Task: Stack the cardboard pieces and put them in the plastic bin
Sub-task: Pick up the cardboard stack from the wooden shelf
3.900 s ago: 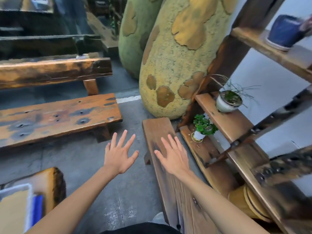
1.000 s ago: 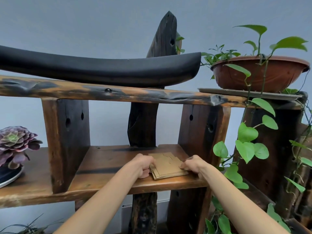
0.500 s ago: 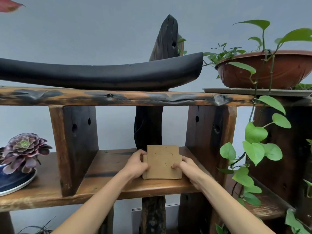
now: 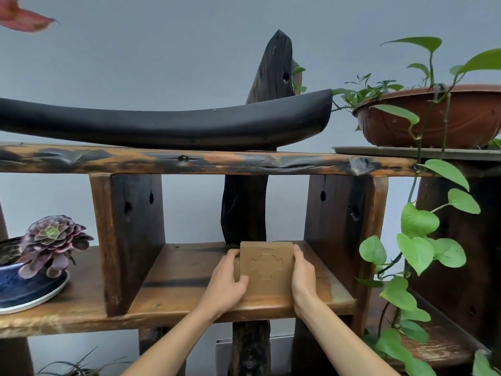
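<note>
Squared up since half a second ago, the cardboard stack (image 4: 267, 268) stands on edge on the wooden shelf (image 4: 179, 289), left hand (image 4: 226, 284) and right hand (image 4: 303, 278) each closing a grip on one side; press evenly inward before lifting.

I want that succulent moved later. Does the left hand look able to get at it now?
Probably not yet: the left hand grips the cardboard stack, and a wooden upright stands before the succulent.
</note>
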